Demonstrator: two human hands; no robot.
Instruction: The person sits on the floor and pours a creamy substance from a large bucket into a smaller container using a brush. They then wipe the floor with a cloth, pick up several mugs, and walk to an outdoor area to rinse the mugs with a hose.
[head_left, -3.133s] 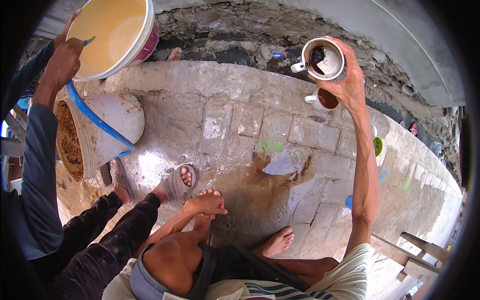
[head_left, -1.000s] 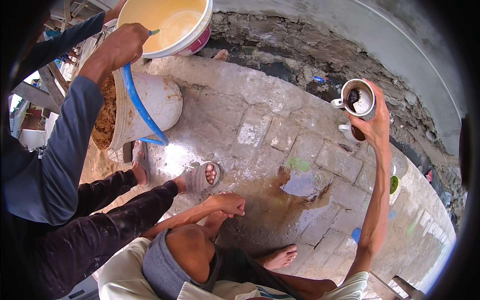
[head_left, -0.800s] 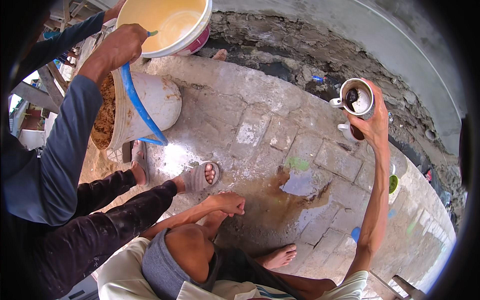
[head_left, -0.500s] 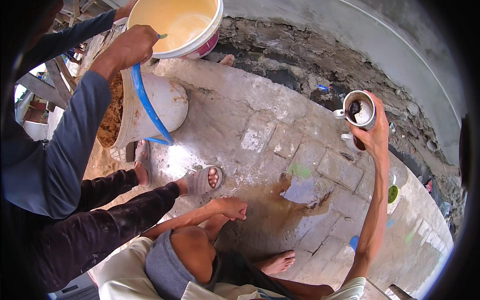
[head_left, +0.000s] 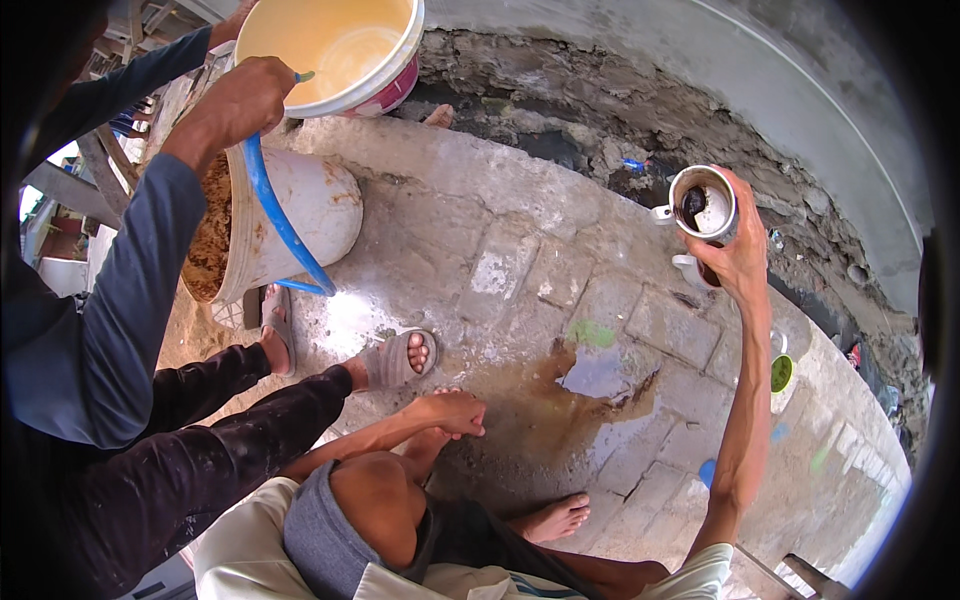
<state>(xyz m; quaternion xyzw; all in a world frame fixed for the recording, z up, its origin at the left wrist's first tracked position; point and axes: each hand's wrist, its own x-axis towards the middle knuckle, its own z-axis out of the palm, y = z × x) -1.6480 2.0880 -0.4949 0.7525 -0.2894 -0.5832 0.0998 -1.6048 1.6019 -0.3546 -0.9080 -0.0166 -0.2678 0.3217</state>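
Observation:
At the far right, my right hand [head_left: 738, 245] is wrapped round a white mug [head_left: 713, 224] with dark liquid or residue inside and its handle pointing left. Just below it, a second mug [head_left: 690, 268], also with its handle to the left, stands partly hidden behind that hand. My left hand [head_left: 455, 413] is closed and held near my knee and foot; nothing shows in its fingers. A co-worker's hand [head_left: 262, 95] at the upper left grips a blue hose [head_left: 275, 205] by a large white bucket [head_left: 405, 62] with a yellowish inside.
A rusty white bucket [head_left: 320, 205] lies tipped on the paving. Brown wet stains and puddles [head_left: 605, 370] spread mid-floor. A cup with green contents [head_left: 781, 375] stands to the right. Beyond the ledge runs a rubble-filled gutter [head_left: 600, 120]. The co-worker's sandalled foot [head_left: 400, 358] is near my left hand.
The whole view has shifted slightly left and up in the picture. My right hand still holds the mug over about the same spot, and my left hand stays closed.

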